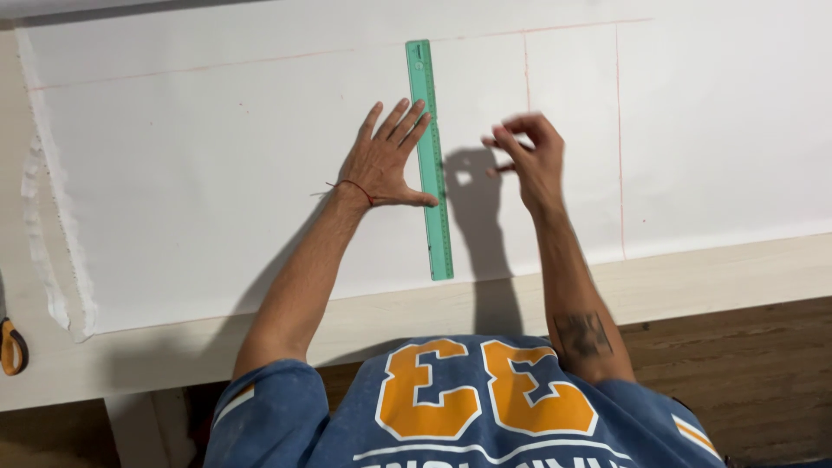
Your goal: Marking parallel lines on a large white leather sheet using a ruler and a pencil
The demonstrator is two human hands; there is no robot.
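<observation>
A long green ruler (431, 173) lies straight across a large white cloth (217, 173) marked with thin red lines. My left hand (381, 160) rests flat on the cloth, fingers spread, its fingertips and thumb pressing the ruler's left edge. A red thread circles that wrist. To the right of the ruler, my right hand (529, 156) hovers just above the cloth, blurred, pinching a small reddish marking stick (503, 168) between thumb and fingers.
The cloth lies on a pale wooden table (693, 277) whose front edge runs near my body. Orange-handled scissors (12, 347) sit at the far left edge. Red lines (619, 130) run down the cloth at the right. Wooden floor shows below.
</observation>
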